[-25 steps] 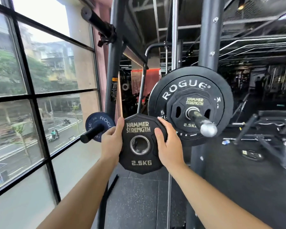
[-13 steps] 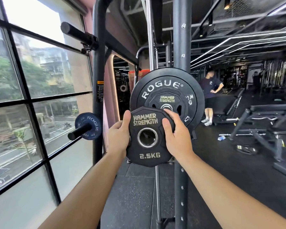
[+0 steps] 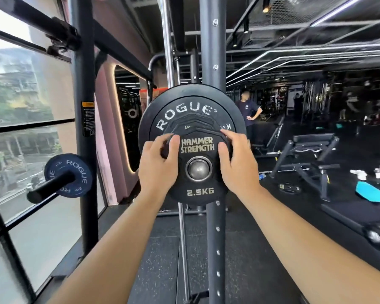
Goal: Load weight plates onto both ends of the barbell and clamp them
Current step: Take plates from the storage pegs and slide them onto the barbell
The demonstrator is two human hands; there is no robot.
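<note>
A black 2.5 kg Hammer Strength plate (image 3: pixel 197 191) is threaded on the barbell sleeve, whose rounded steel end (image 3: pixel 199 168) shows through its centre hole. My left hand (image 3: pixel 157 166) grips the plate's left edge and my right hand (image 3: pixel 238 165) grips its right edge. Behind it on the same sleeve sit another small Hammer Strength plate (image 3: pixel 194 123) and a large black Rogue plate (image 3: pixel 188 99). The rest of the bar is hidden behind the plates. No clamp is in view.
A rack upright (image 3: pixel 213 44) stands right behind the plates, another upright (image 3: pixel 83 84) to the left. A blue Rogue plate (image 3: pixel 74 172) hangs on a storage peg (image 3: pixel 45 187) by the window. Benches (image 3: pixel 312 150) and a standing person (image 3: pixel 248 110) are at the right.
Both hands carried the 2.5 kg plate right and forward and slid it onto the sleeve end. My view swung so the sleeve now points straight at me.
</note>
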